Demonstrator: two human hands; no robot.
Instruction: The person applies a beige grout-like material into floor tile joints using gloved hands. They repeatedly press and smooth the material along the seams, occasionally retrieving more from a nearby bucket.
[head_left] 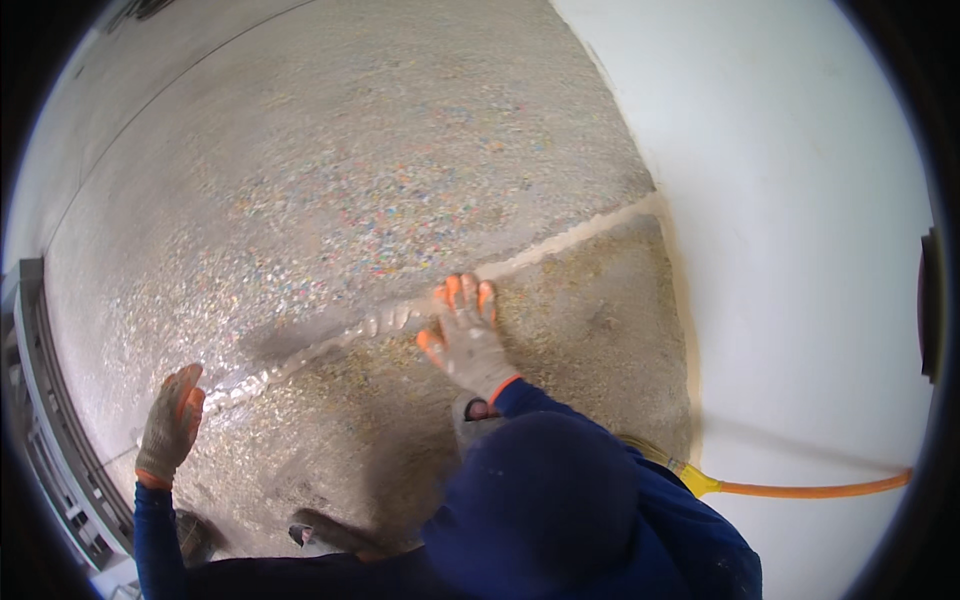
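My right hand (468, 335), in a pale knit work glove with orange on the fingers, is open with its fingers spread. It is palm down at the strip of cream-coloured paste (570, 237) that crosses the speckled floor (390, 180). Lumpy, wet-looking paste lies along the strip left of this hand. At the far left my left hand (172, 425), gloved the same way, is near the strip's left end. Its fingers are stretched out close together, and nothing shows in it.
A broom with a yellow head (697, 481) and orange handle (815, 490) leans at the right by a white wall (790, 250). Grey metal framing (60, 400) stands at the left edge. Low in view are a rounded dark blue cloth shape (540, 500) and a shoe (475, 420).
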